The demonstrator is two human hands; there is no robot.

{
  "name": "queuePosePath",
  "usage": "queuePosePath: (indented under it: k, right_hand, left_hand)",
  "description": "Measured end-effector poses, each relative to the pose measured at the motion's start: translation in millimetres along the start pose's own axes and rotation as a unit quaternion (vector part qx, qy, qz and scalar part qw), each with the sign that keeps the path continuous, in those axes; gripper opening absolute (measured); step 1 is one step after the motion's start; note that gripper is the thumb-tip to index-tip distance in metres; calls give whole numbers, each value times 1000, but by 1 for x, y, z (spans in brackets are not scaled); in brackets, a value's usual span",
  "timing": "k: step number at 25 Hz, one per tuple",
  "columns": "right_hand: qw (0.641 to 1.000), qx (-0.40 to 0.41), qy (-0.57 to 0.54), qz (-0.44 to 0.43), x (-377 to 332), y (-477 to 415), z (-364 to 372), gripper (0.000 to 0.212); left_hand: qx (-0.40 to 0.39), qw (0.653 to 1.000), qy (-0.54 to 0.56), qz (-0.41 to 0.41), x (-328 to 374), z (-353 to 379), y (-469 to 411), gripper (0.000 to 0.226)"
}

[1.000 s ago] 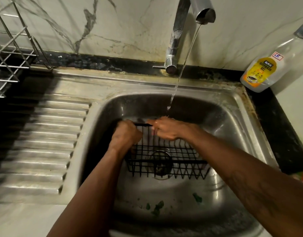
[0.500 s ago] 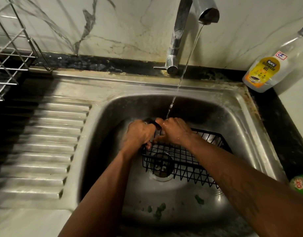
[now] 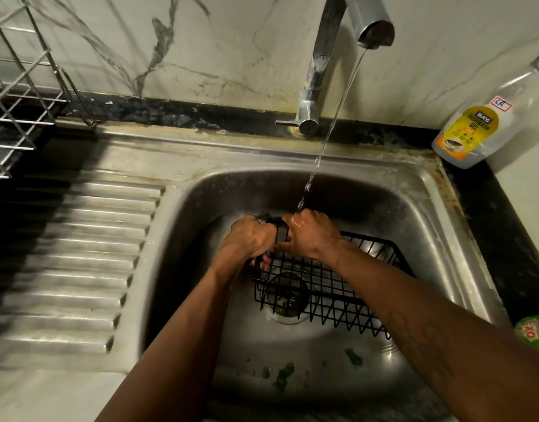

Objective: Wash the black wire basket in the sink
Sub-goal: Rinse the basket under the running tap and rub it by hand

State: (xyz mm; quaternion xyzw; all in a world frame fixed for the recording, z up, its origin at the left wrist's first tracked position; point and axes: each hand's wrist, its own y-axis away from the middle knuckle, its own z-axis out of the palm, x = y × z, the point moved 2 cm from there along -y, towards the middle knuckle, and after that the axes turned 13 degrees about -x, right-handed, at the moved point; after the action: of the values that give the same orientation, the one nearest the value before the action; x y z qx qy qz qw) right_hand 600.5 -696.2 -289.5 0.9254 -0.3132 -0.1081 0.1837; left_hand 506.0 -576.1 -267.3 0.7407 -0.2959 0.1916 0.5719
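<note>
Both hands' grip — left hand (image 3: 248, 239), right hand (image 3: 310, 236) — closed on basket (image 3: 323, 287) corner.

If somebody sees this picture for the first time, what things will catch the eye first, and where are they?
In the middle, the left hand and the right hand grip one end of a black wire basket above the drain of the steel sink. A thin stream of water falls from the chrome tap onto the right hand. At the right, a clear dishwash gel bottle stands on the black counter.

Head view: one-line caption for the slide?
Both hands, left hand and right hand, grip the black wire basket under the running tap in the steel sink.
</note>
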Motion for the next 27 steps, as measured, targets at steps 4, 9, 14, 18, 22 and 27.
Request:
queuePosePath:
  k: [4,9,14,18,22,27]
  right_hand:
    - [999,24,24,18,-5,6,0,56]
    - [994,-27,-96,40,1,13,-4,51]
    - [993,-10,-96,68,6,12,-11,55]
    - [995,4,-29,98,5,12,-5,56]
    - [995,31,-4,99,0,10,-1,53]
    - [997,-7,-57,61,3,12,-7,51]
  left_hand:
    - [3,1000,-1,-5,-2,-1,-6,18]
    - [-11,1000,10,1,0,-3,-7,16]
    - [1,1000,24,15,0,-3,-12,26]
    - [-15,999,33,19,0,-1,-9,22]
    - [-25,999,14,14,1,1,-11,26]
    - [4,1000,15,2,4,3,-6,28]
